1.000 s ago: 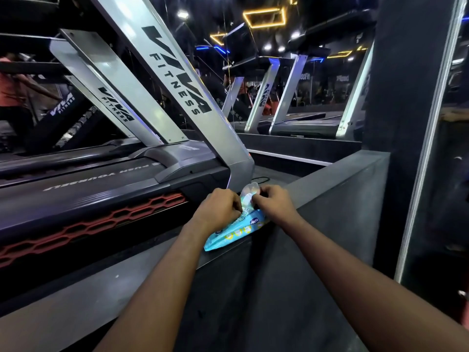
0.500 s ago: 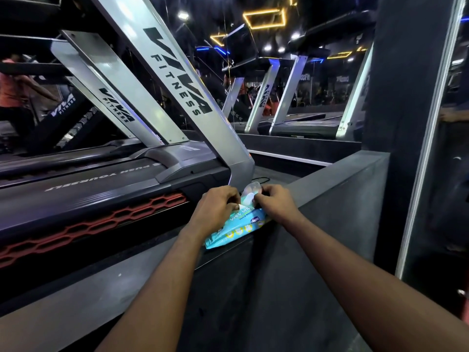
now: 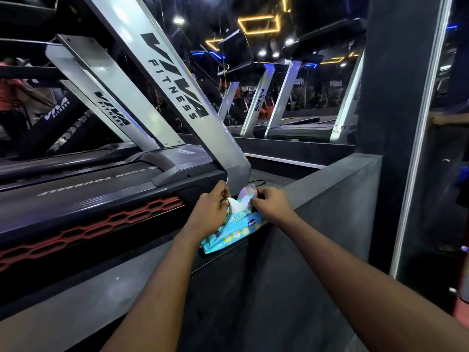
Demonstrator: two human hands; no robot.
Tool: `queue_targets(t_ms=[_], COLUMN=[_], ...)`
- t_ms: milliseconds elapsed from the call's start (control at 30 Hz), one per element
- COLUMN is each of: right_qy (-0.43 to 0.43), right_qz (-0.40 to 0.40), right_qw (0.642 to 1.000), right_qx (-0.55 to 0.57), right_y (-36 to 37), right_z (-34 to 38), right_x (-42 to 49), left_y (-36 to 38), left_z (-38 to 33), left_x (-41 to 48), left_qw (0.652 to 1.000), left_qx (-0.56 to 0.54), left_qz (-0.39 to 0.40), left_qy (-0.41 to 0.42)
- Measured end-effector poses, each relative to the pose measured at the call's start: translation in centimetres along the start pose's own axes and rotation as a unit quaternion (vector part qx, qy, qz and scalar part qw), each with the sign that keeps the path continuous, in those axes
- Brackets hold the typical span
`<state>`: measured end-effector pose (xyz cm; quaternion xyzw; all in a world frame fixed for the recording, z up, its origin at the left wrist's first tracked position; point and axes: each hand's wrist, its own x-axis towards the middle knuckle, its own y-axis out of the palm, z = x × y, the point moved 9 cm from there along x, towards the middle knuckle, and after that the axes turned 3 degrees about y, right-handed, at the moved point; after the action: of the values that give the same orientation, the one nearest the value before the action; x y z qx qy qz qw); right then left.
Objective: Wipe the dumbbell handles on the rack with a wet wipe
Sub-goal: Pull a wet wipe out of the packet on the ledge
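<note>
Head view. A grey ledge [image 3: 330, 171] runs from lower left up toward the middle right, capping a low dark wall [image 3: 291, 262] that drops away below it. On the ledge lies a light-blue pack [image 3: 236, 229] with yellow print, its near end jutting slightly past the ledge's edge. A white wipe [image 3: 237, 203] stands half out of the pack's top opening, and the clear flap [image 3: 247, 193] is folded up behind it.

The left hand [image 3: 210, 212] pinches the wipe's left edge, fingers curled in together. The right hand [image 3: 272, 208] rests on the far end of the pack, fingers bent down onto it beside the opening. Both bare forearms reach in from the bottom of the frame.

Just past the ledge stands a treadmill [image 3: 101, 184] with a black deck, a red honeycomb strip along its side and a silver upright [image 3: 177, 97] lettered "VIVA FITNESS". More silver-posted treadmills [image 3: 291, 128] stand farther back. The room is dim, with yellow outline lights [image 3: 258, 24] and small white and blue spots overhead. A dark pillar [image 3: 390, 123] with a pale edge strip rises on the right.

The fingertips of both hands are turned away from the camera, so exactly how the right ones grip cannot be told. A person [image 3: 10, 97] in orange at the left edge is cut off and blurred. A thin black cable [image 3: 256, 183] behind the pack is partly hidden. The area right of the pillar is too dark to read.
</note>
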<state>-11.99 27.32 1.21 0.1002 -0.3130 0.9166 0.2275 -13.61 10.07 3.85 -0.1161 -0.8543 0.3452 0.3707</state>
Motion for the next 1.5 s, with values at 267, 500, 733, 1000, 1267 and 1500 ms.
queue_targets(t_ms=[267, 500, 733, 1000, 1267, 1500], right_qy=[0.001, -0.007, -0.026, -0.039, -0.11, -0.197], right_qz=[0.001, -0.004, 0.001, 0.007, -0.039, 0.069], right_qw=[1.0, 0.999, 0.998, 0.997, 0.983, 0.967], right_qx=[0.001, -0.033, -0.056, -0.06, 0.143, 0.15], right_y=[-0.2, -0.7, -0.4, -0.1, -2.4, -0.8], right_z=[0.7, 1.0, 2.0, 2.0, 6.7, 12.6], right_x=[-0.1, -0.8, -1.1, -1.2, -1.8, -3.9], left_y=[0.4, -1.0, -2.2, -8.0, -9.4, -8.5], left_z=[-1.3, 1.1, 0.9, -1.0, -1.8, -2.5], left_x=[1.1, 0.4, -1.3, -2.6, -0.9, -0.1], left_qw=[0.999, 0.993, 0.978, 0.932, 0.96, 0.98], left_qx=[0.038, -0.016, -0.134, -0.108, -0.073, -0.093], left_qz=[0.006, -0.084, -0.124, -0.342, -0.269, -0.178], left_qy=[0.038, -0.075, -0.1, -0.043, -0.007, -0.008])
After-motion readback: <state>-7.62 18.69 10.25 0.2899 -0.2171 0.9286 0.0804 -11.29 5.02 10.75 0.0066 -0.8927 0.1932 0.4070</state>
